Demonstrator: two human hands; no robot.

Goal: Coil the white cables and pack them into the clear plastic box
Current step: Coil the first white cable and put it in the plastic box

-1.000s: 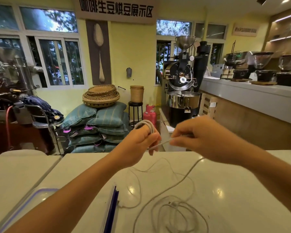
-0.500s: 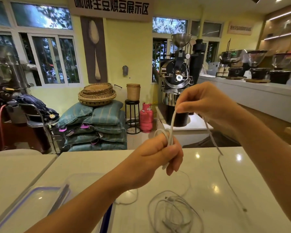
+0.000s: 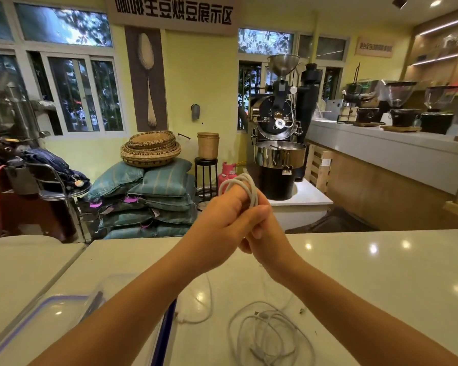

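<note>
My left hand [image 3: 222, 217] is raised above the white counter with a white cable [image 3: 245, 186] looped several times around its fingers. My right hand [image 3: 265, 228] presses against the left hand from the right, its fingers closed on the same cable. A loose strand [image 3: 209, 299] hangs down from the hands to the counter. A second white cable [image 3: 270, 334] lies in a loose tangle near the front edge. The clear plastic box [image 3: 98, 294] stands at the lower left, partly hidden by my left forearm.
A clear lid with a blue rim [image 3: 24, 328] lies at the lower left, and a blue edge [image 3: 164, 334] shows under my left forearm. The white counter [image 3: 381, 281] stretches to the right. Beyond it stand sacks [image 3: 154, 199], a coffee roaster [image 3: 278, 143] and a gas bottle [image 3: 228, 173].
My right hand came down from above the left hand and now meets it, laying another turn of cable on the fingers. The loose strand on the counter has shortened.
</note>
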